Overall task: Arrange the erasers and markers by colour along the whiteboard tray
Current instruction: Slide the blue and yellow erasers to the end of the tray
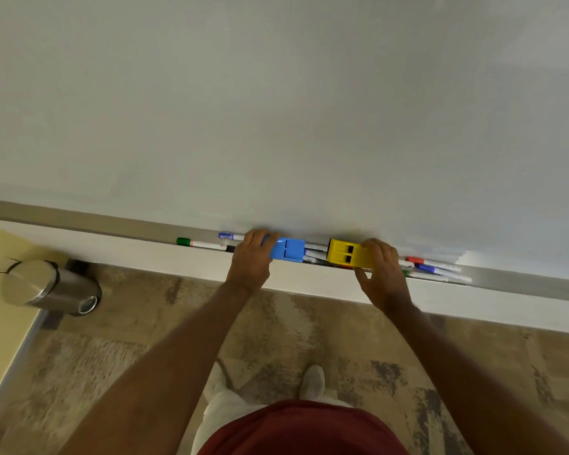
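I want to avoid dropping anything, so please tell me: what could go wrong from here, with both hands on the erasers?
1. The blue eraser and yellow eraser seem to lie over loose markers; sliding them may roll one off the tray.
2. The left hand covers one end of the green marker and could knock it.
3. The right hand may push the cluster of markers beside it.

1. The left hand (251,261) grips the blue eraser (288,249) on the whiteboard tray (128,226).
2. The right hand (383,274) grips the yellow eraser (344,253), near the blue one but apart from it.
3. A green-capped marker (199,243) and a blue-capped marker (230,236) lie left of the hands.
4. Red, blue and green markers (436,269) cluster at the right.
5. A steel bin (48,287) stands on the carpet (145,323).
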Demonstrator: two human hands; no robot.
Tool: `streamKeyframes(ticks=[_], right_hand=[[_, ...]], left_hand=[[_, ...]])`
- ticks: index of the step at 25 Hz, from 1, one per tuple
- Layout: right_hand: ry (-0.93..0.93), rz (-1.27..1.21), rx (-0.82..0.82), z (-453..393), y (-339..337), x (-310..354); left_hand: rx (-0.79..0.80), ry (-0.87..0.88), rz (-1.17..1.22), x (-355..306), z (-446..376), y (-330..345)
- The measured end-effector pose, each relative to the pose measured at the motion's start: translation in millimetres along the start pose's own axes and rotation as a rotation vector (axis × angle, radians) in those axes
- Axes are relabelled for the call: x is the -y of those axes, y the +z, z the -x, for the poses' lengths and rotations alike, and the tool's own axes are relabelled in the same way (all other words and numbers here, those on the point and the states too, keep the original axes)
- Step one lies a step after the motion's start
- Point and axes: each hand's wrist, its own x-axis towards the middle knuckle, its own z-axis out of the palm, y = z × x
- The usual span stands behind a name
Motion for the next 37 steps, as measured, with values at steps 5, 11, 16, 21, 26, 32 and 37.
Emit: streamKeyframes(ticks=[5,11,16,21,26,32,37], right_hand=[[-0.047,-0.021,-0.028,-17,47,96],[-0.059,-0.055,-0.066,-34,111,219],[-0.090,-0.104,-0.045,-48,157,305],[-0.180,-0.123,-0.027,-67,192,357],[-0.214,-0.171,0.027,-89,220,399],[-0.273,-0.112,0.022,-107,251,451],[-0.308,-0.053,0.015,-130,285,496]], left_hand=[[-0.082,-0.006,-0.008,93,27,-43],[-0.144,-0.050,-0.031,224,60,-91],[-0.180,-0.101,-0.047,309,85,-119],[-0.180,-0.173,-0.031,359,90,-136],[-0.178,-0.216,-0.059,397,90,-151],[-0.224,-0.299,-0.064,450,93,-173],[-0.223,-0.333,-0.065,515,93,-185]])
